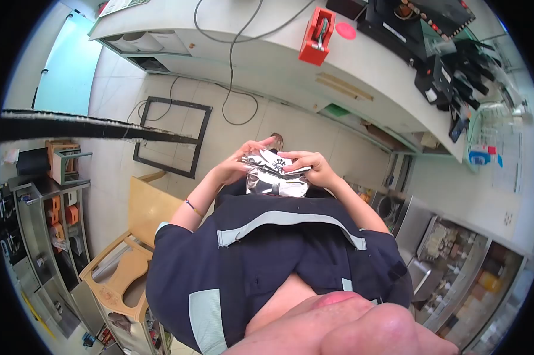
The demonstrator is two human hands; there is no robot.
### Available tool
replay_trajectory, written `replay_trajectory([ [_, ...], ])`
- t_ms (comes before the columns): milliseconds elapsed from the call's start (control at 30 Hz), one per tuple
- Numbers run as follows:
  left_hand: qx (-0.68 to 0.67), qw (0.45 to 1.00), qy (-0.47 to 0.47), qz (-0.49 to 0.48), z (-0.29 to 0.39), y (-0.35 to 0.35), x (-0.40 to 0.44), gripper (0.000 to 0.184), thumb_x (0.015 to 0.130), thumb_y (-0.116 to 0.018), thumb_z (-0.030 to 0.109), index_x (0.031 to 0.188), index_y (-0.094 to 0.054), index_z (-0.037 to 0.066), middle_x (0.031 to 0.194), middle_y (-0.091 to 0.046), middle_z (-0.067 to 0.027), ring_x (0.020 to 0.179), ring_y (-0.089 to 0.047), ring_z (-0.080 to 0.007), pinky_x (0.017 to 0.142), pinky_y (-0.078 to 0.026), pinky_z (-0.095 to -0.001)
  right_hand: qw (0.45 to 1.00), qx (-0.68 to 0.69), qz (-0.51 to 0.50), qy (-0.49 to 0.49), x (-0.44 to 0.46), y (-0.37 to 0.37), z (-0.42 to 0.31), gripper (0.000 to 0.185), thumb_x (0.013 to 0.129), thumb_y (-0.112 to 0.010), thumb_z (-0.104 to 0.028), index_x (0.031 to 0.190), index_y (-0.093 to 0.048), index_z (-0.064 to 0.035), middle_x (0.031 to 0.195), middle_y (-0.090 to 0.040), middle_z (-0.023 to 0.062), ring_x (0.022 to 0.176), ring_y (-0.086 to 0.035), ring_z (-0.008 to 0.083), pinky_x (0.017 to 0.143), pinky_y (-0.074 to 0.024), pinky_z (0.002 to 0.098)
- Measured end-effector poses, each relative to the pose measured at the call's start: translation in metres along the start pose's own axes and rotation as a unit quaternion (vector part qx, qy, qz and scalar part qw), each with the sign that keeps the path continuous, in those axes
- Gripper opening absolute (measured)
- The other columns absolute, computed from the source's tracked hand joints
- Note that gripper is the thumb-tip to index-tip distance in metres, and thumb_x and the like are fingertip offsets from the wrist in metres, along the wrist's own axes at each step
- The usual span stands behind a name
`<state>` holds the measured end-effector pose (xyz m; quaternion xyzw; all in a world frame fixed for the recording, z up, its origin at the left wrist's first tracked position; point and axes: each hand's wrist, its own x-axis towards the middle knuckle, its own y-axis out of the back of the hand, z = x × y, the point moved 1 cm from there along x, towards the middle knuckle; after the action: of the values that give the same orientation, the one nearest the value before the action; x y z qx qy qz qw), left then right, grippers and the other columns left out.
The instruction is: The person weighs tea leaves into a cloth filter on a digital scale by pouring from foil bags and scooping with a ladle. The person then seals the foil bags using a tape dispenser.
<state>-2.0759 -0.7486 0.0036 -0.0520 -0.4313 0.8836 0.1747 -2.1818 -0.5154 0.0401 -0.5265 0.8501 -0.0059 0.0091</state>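
A shiny silver foil pouch [260,180] is held close in front of my torso, its upper part creased and folded over. A dark print shows on the fold, and a pale label and a dark strip sit lower down. My left hand [234,168] grips the pouch's left side, fingers bent over the top edge. On the opposite side, my right hand [316,170] pinches the folded edge with thumb and fingers. The pouch's underside and whatever is inside are hidden.
Ahead runs a long white counter [261,56] with a red tape dispenser [318,36] and black equipment. Grey cables [231,83] hang down to the floor. A black frame [205,133] lies on the floor at left. A wooden chair [122,269] stands behind my left side.
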Motion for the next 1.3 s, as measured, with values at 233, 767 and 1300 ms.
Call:
replay_trajectory([
  [233,0.131,0.979,0.036,0.152,0.029,0.022,0.078,0.05,0.071,-0.072,-0.008,0.108,-0.046,0.013,0.131,-0.044,-0.0179,0.117,-0.051,-0.0255,0.093,-0.049,-0.0368,0.986,-0.097,-0.135,-0.004,0.072,0.097,-0.026,0.037,0.071,-0.069,0.003,0.104,-0.072,-0.0127,0.13,-0.055,0.0121,0.119,-0.052,0.0255,0.099,-0.0416,0.0353],
  [767,0.149,0.965,0.028,0.216,0.007,0.152,0.287,0.033,0.079,-0.068,-0.004,0.101,-0.047,0.01,0.101,-0.063,-0.0083,0.092,-0.064,-0.018,0.077,-0.056,-0.0325,0.844,-0.343,0.41,0.053,0.117,0.109,-0.072,0.013,0.08,-0.066,-0.021,0.078,-0.071,-0.0095,0.127,-0.047,0.0138,0.12,-0.037,0.0327,0.101,-0.0294,0.0423],
  [1300,0.182,0.979,0.058,-0.072,0.082,0.134,0.278,0.02,0.074,-0.072,-0.002,0.08,-0.056,0.009,0.117,-0.058,-0.0217,0.109,-0.057,-0.0249,0.089,-0.048,-0.036,0.894,0.36,0.233,-0.132,0.142,0.27,0.078,0.029,0.091,-0.058,-0.027,0.105,-0.066,-0.0021,0.094,-0.063,0.0041,0.086,-0.057,0.0151,0.078,-0.0454,0.0313],
])
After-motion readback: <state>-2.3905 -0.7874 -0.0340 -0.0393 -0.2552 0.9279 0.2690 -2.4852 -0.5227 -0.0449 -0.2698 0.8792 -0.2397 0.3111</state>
